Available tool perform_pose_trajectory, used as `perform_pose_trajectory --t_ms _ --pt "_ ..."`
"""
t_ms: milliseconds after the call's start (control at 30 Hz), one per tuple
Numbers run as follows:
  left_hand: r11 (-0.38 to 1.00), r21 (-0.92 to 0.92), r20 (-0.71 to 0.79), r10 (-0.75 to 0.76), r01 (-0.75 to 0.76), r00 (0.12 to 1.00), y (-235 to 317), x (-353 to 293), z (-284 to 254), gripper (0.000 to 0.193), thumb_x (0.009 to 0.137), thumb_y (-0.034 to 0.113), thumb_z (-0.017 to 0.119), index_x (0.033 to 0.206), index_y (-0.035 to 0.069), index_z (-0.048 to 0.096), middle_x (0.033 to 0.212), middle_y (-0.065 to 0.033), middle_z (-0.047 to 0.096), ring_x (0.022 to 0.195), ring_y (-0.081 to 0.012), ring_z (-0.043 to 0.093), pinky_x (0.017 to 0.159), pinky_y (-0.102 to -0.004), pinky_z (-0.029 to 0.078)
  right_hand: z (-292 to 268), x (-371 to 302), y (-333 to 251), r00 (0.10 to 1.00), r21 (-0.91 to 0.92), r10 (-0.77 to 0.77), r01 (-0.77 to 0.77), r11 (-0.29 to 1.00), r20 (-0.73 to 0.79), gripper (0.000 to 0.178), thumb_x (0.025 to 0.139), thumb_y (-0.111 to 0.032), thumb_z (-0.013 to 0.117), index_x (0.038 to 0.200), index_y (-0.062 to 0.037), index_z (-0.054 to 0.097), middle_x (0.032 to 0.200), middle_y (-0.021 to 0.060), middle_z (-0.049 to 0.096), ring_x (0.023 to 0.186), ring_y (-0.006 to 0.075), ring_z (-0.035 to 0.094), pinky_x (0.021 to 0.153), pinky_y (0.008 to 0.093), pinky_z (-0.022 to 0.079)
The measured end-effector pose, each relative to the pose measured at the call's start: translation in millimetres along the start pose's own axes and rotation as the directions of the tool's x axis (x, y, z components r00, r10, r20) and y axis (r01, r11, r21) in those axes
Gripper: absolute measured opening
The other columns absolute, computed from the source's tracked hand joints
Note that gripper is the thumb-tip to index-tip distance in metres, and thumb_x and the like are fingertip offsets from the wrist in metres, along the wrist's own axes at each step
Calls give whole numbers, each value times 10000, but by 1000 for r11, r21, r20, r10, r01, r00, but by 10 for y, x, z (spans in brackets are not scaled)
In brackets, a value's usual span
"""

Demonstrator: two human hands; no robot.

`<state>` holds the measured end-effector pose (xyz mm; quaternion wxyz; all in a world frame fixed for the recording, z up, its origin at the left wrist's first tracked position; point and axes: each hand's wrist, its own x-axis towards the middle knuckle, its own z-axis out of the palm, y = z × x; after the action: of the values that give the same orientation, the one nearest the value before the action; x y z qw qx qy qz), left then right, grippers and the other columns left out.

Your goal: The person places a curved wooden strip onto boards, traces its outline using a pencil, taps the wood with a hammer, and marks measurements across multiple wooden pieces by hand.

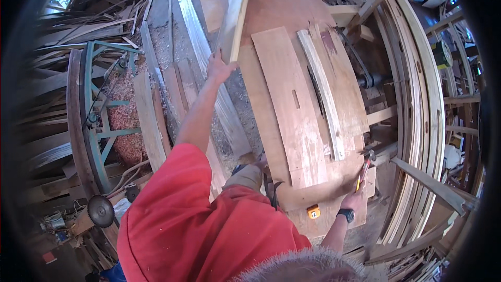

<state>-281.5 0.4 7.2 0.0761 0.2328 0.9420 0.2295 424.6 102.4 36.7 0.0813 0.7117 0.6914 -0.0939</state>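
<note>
My left hand, at the end of my outstretched arm, grips the near end of a long pale wooden board that extends away past the top edge. In my right hand is a hammer with a red and yellow handle, its dark head pointing away from me. Left of that hand, an orange tape measure lies on the plywood worktop. A wide flat panel with a narrow slot rests on the worktop, and a slim wooden batten lies to its right.
Long timbers run along the right side. Boards stand or lie on the left, near a green metal frame and reddish wood shavings. A round toothed saw blade is at lower left. A pulley sits beyond the worktop's right edge.
</note>
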Motion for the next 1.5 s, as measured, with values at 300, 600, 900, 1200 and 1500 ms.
perform_pose_trajectory --t_ms 300,600,900,1200,1500 --pt "599 -762 366 82 247 927 262 -650 -311 919 817 337 817 1558 35 365 1363 -135 602 1200 -209 603 968 -363 530 214 26 201 982 114 -143 157 981 -125 575 1040 -270 539 1578 -153 374 1221 219 657 1051 435 651 845 533 515" --pt "337 -822 486 -5 459 874 767 -2181 -5 737 866 288 768 1463 6 441 1296 -111 602 1163 -194 583 994 -359 486 294 5 716 976 154 -211 215 964 -48 596 1044 -314 522 1576 -99 360 1344 256 605 1136 465 617 899 531 513" --pt "343 -834 477 55 432 877 847 -2865 -27 772 855 280 745 1485 -11 406 1317 -130 582 1203 -209 550 1043 -368 446 276 -12 855 968 147 -246 250 957 -45 532 1060 -340 495 1552 -157 415 1319 246 631 1055 484 646 836 556 529" --pt "417 -818 462 68 395 884 1127 -3593 78 771 856 270 743 1486 -7 396 1333 -147 576 1207 -223 557 1042 -374 452 213 127 1165 930 55 -367 366 929 -3 527 1037 -244 546 1521 -72 426 1275 239 604 1150 420 605 909 494 519" --pt "322 -899 325 32 298 945 1350 -3747 461 907 843 264 760 1569 0 285 1390 -177 547 1234 -246 550 1066 -374 442 107 42 960 941 31 -330 328 944 80 565 1064 -346 497 1555 -93 384 1332 233 585 1173 439 594 932 528 506"
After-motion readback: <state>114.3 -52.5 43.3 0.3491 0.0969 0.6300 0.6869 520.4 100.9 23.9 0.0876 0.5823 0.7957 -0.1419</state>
